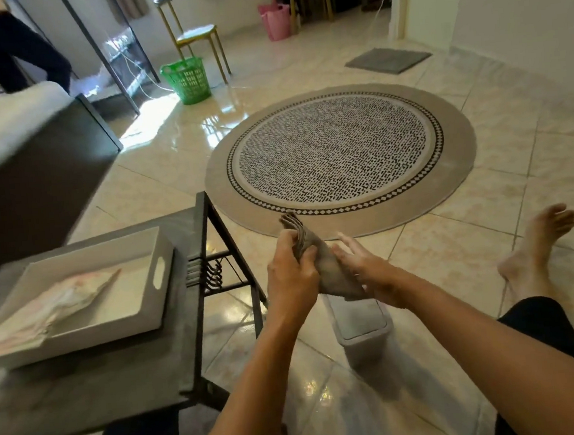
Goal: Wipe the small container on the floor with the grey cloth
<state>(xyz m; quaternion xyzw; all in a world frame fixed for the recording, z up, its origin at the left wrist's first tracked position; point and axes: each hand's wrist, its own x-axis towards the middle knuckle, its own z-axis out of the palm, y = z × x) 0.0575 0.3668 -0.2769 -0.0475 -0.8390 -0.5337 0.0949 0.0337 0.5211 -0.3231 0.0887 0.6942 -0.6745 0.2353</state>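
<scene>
- Seated on the tiled floor [452, 245], I hold the grey cloth [327, 265] in the air between both hands, just above the small container [359, 328]
- My left hand [292, 275] is closed round the folded upper end of the cloth, fingers curled and gripping it
- My right hand [365, 273] is spread flat, fingers straight, its palm pressed against the lower side of the cloth rather than pinching it
- The container stands on the floor directly below and slightly nearer to me than the hanging tip of the cloth; the cloth does not appear to touch it, though its far rim is hidden behind the fabric
- It is a narrow rectangular tub whose long axis runs away from me, its lid face up
- I judge the right hand the nearer one, since the container lies under that wrist; the coming move is straight down
- The low dark worktop [119, 378] with its white tray [159, 272] sits to my left, clear of the path, and the round rug [342, 151] lies beyond
</scene>
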